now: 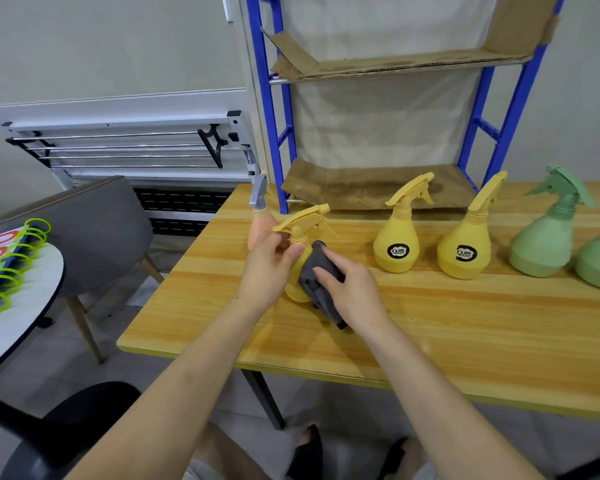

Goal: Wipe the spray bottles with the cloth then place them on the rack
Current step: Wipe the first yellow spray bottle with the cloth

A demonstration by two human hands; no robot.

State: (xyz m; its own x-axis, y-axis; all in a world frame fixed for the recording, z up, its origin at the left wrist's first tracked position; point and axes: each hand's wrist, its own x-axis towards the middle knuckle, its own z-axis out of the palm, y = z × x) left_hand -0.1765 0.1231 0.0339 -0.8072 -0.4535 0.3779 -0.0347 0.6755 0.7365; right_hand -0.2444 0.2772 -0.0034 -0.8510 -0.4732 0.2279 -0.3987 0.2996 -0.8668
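— Item in hand?
— One yellow pear-shaped plastic spray bottle (297, 268) at the wooden table (430, 323) front; left hand (269, 268) grip curled round its neck, right hand (352, 289) pressing a grey folded cloth (317, 271) to its side.
— Rack stock?
— Blue metal rack (274, 133), cardboard shelves: no bottles. Awaiting wiping, I judge: two yellow bottles (397, 244), green bottles (544, 244), one peach bottle (258, 226).

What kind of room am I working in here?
Probably a makeshift workroom or office corner: a wooden table lined with spray bottles, a blue metal rack shelved with cardboard, and a folded table against the wall.
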